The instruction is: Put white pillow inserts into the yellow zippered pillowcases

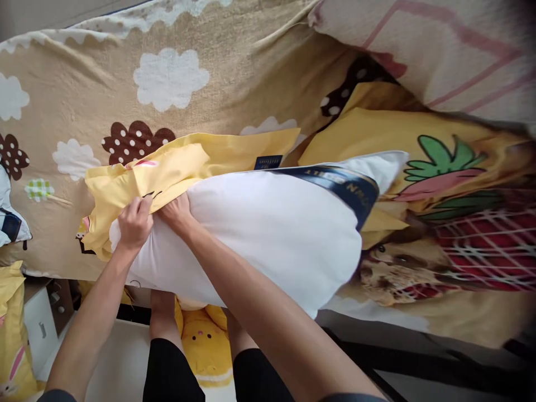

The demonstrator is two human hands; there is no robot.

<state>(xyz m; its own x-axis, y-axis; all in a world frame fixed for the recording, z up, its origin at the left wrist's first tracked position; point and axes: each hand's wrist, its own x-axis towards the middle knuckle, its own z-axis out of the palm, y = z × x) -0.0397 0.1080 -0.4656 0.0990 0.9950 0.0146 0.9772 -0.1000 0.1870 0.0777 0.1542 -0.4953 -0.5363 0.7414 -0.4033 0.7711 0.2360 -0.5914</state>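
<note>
1. Nearest the camera, the lower frame is crossed by the right forearm (251,296), stretched over the white pillow (268,234).
2. And here, a fold of the yellow pillowcase (184,162) is clamped in the left hand (134,222), fingers curled tight.
3. Just beside it, the right hand (178,211) is tucked at the case's hem; its fingertips are hidden, so its grip cannot be told.
4. The pillow is laid along the near edge of the bed (234,72), its left end partly covered by the case, its banded corner pointed right.
5. On the right, the way is crowded by a yellow printed pillow (347,134) and a red latticed cloth (494,245); the far right corner is taken by a pale pink-lined cloth (419,50).
6. By the left edge, a second white pillow (8,212) is seen, cut off by the frame.
7. Below the near edge, the person's legs (162,318) are flanked by a yellow plush thing (205,340) and, further left, a white drawer (39,329).
8. Room for moving is offered by the cloud-print stretch between the case and the bed's far edge.
</note>
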